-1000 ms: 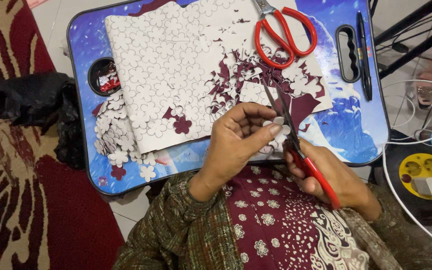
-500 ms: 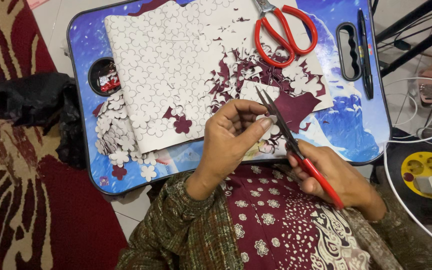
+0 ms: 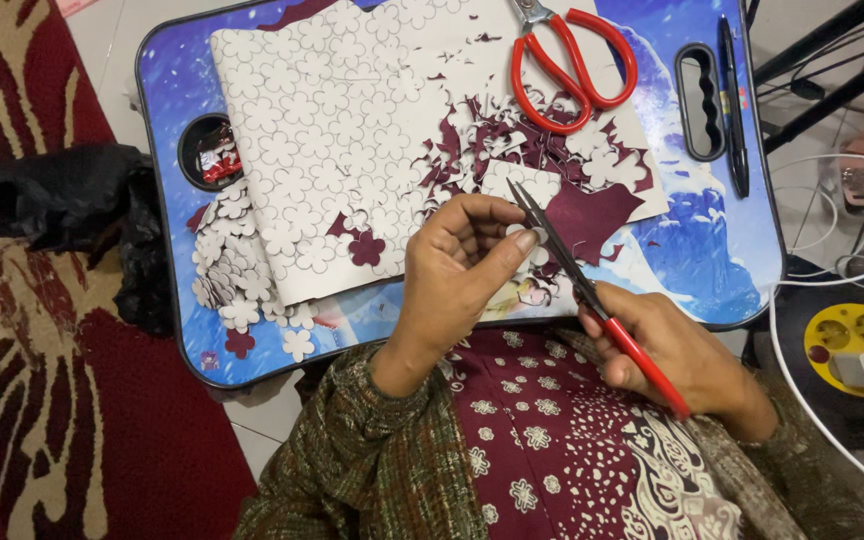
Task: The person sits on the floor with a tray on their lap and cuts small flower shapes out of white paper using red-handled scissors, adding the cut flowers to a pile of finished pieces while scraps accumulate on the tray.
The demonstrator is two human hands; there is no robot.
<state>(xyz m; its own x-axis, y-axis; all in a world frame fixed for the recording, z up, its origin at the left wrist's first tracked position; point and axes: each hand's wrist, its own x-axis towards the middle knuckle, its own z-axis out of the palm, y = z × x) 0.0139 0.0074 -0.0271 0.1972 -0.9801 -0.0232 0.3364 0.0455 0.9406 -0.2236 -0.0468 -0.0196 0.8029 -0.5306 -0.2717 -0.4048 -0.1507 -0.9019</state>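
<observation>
My left hand (image 3: 457,265) pinches a small white paper flower piece (image 3: 535,238) at its fingertips, just above the lap tray (image 3: 712,260). My right hand (image 3: 677,350) is closed around the red handles of thin scissors (image 3: 592,295), blades slightly parted at the piece. The blade tips sit close to my thumb; a slip could nick it or clip a petal. Maroon scraps (image 3: 592,215), stiff and jagged, litter the flower-printed white sheet (image 3: 322,140).

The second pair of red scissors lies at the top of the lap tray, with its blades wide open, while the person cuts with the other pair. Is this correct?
Not quite. In the head view the second pair of red scissors lies at the top of the lap tray with its blades closed. The right hand does cut with the other pair.
</observation>
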